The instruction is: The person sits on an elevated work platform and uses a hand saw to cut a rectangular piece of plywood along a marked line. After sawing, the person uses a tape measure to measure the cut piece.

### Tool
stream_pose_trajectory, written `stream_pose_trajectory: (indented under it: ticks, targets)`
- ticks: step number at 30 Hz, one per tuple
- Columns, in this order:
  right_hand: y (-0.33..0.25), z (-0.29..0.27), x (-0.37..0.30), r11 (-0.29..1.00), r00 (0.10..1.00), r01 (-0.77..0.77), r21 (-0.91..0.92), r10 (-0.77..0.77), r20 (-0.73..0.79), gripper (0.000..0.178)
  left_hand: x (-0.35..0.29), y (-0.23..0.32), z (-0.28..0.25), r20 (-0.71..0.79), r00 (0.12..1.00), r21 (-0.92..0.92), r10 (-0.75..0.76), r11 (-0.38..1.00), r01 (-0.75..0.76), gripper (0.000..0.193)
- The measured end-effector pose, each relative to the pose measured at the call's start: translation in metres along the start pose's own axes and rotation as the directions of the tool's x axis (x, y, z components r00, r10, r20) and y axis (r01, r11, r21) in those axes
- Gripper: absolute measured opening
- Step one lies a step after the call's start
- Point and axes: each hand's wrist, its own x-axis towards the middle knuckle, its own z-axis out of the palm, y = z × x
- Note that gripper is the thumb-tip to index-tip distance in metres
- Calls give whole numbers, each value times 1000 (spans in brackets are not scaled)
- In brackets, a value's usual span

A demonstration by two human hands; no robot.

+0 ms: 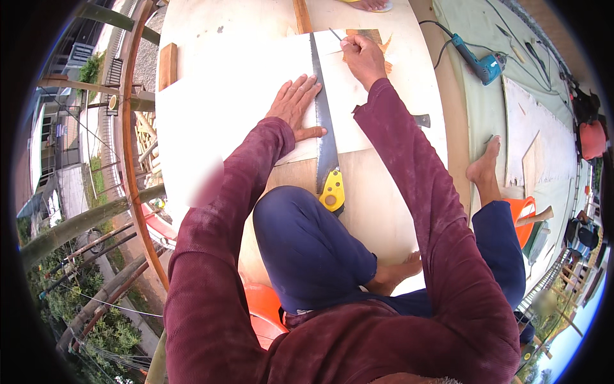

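A hand saw [325, 121] lies lengthwise across a white sheet [236, 89], its yellow handle [332, 190] toward my knee. My left hand [297, 105] rests flat on the sheet with fingers spread. Its fingertips and thumb touch the saw blade. To the right of the blade, near the sheet's far edge, my right hand [366, 61] is closed on a thin dark pencil-like stick [335, 34]. Its tip points away to the upper left. A brown, torn-looking patch [385, 48] shows beside and behind my right hand.
At the right lie a teal corded power tool [483, 64] and a pale board [534, 147]. Orange buckets [263, 307] stand near me. A wood block [167, 66] lies at far left, beside a drop behind wooden and bamboo rails [131, 147]. Another person's foot [374, 5] shows at the far edge.
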Motion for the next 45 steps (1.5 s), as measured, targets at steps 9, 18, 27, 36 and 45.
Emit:
stream_pose_trajectory:
  ticks: [9, 18, 27, 36, 45]
  targets:
    - [-18, 33, 29, 878, 987, 133, -459, -73, 146, 29, 3, -3, -2, 2, 1000, -38, 7, 999, -7, 107]
    - [-10, 54, 33, 883, 982, 191, -430, -166, 94, 30, 1, -1, -3, -32, 999, -61, 14, 998, -16, 107]
    - [-26, 47, 48, 829, 961, 240, -506, -129, 245, 22, 3, 0, -4, -6, 1000, -91, -17, 996, 16, 106]
    - [-28, 17, -30, 821, 933, 244, -517, -54, 355, 23, 4, -4, 4, -38, 998, -53, -42, 998, 39, 106]
    - [-20, 2, -78, 816, 916, 281, -505, -71, 395, 22, 7, -6, 16, -61, 997, 5, -50, 999, 50, 105]
